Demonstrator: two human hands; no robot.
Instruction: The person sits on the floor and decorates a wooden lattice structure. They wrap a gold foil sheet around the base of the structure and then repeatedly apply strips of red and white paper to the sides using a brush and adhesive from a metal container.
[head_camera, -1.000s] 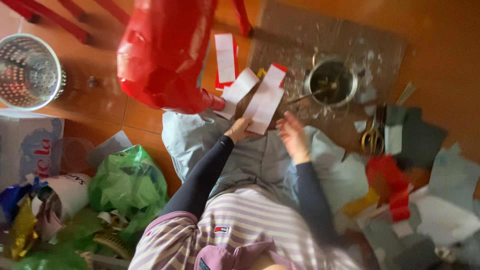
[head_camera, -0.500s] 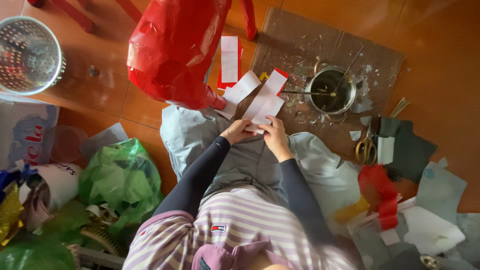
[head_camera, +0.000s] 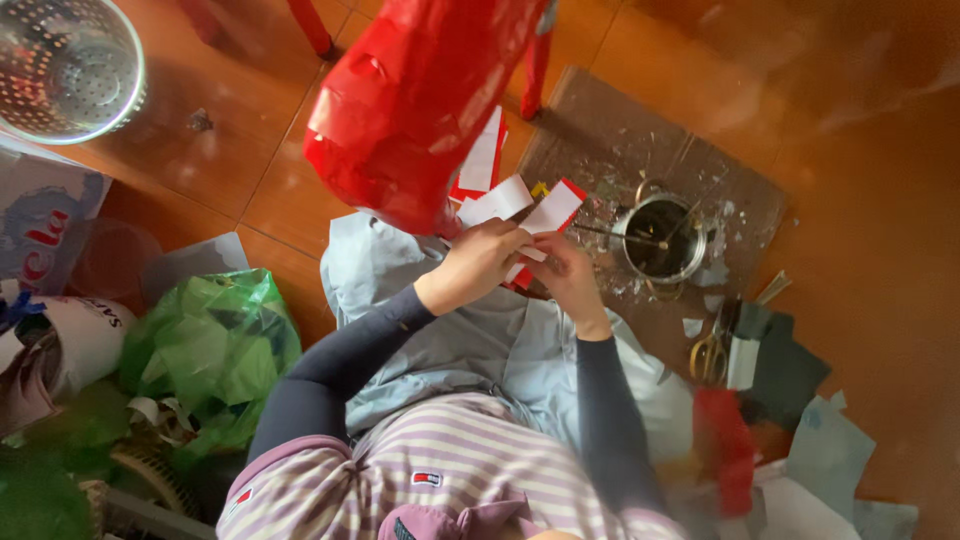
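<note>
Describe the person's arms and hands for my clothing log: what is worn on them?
Both arms are covered by long, close-fitting dark navy sleeves ending at the wrists. The left hand and right hand are bare: no gloves, and no rings or watch that I can make out. Over the shoulders sits a purple-and-white striped top.

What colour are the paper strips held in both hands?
White paper strips, some with red edges; head view.

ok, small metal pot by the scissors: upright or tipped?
Upright. The metal pot sits on the cardboard sheet with its round mouth facing up at the camera and thin sticks resting inside. Contents too dark to tell.
</note>
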